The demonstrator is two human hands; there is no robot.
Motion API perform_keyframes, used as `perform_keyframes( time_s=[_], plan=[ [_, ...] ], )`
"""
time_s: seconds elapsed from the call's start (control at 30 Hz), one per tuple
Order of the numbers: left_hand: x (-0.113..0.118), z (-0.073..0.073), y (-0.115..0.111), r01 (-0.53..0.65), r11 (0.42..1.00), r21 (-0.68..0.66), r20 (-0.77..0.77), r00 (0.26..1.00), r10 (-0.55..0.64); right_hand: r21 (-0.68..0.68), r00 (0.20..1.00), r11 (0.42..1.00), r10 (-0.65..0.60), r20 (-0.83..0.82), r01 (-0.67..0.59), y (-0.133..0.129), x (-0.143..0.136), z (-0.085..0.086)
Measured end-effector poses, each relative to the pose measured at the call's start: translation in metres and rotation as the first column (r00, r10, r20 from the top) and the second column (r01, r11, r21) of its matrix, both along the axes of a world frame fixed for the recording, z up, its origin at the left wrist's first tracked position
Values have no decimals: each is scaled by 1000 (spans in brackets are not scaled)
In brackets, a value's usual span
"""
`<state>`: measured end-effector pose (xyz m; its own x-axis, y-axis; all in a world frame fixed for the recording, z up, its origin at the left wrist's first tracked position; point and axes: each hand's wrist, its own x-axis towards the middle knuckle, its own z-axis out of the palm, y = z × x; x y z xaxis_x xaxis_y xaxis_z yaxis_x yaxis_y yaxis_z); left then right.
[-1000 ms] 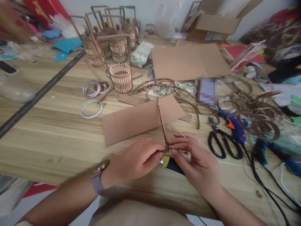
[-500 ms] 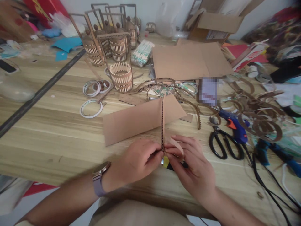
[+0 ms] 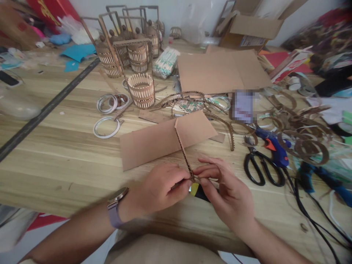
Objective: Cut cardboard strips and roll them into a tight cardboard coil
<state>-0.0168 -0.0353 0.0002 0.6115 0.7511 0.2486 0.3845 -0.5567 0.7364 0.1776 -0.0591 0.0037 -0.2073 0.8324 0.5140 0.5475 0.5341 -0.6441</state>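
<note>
A narrow corrugated cardboard strip [image 3: 183,151] stands up from my fingertips, its wavy edge facing me and its top tilted to the left. My left hand [image 3: 165,185] is closed, pinching the strip's near end between thumb and fingers. My right hand [image 3: 227,190] pinches at the same end, thumb against forefinger, with what looks like a thin paper layer of the strip in it. Just beneath the fingertips lies a yellow and black cutter [image 3: 199,192], partly hidden by my right hand. A flat cardboard piece [image 3: 156,137] rests on the table behind the strip.
Scissors [image 3: 261,165], a blue glue gun [image 3: 275,148] and cables lie to the right, near curled cardboard strips [image 3: 310,145]. At the back stand small stick baskets [image 3: 141,91] and a large cardboard sheet [image 3: 220,71]. Tape rings [image 3: 106,127] lie on the left.
The strip's top has swung left, from upright to tilted. The curled paper band that showed above my right fingers is now mostly hidden; my right fingers have shifted slightly.
</note>
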Motion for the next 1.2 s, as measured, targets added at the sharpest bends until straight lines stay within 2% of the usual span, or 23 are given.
perform_keyframes(
  time_s=[0.17, 0.3, 0.47, 0.63, 0.77, 0.87, 1.03, 1.2],
  plan=[
    [1, 5, 3, -35, 989, -145, 39, 998, 41, 79, 993, 997, -25, 116, 16, -3, 0, -4],
    [3, 5, 1, -85, 991, -99, -2, 996, 85, 122, 981, 991, -76, 181, 54, -6, -2, -7],
    [7, 6, -4, -138, 985, -103, 21, 990, 141, 184, 971, 982, -75, 225, 33, -6, -3, -7],
    [7, 6, -5, -131, 989, -75, 12, 991, 132, 142, 975, 990, -51, 215, 20, -5, -3, -4],
    [6, 6, -3, -72, 997, -38, 56, 996, 74, 77, 993, 997, -24, 116, 15, -2, -1, -2],
    [5, 7, -3, -57, 996, -71, 71, 996, 62, 39, 997, 999, -17, 69, 14, -2, 0, -1],
    [4, 9, -1, -67, 979, -192, 76, 994, 83, 124, 993, 992, -36, 113, 21, -4, -1, -2],
    [5, 7, -2, -89, 987, -134, 43, 994, 96, 203, 979, 979, -57, 196, 16, -8, -4, -4]
  ],
)
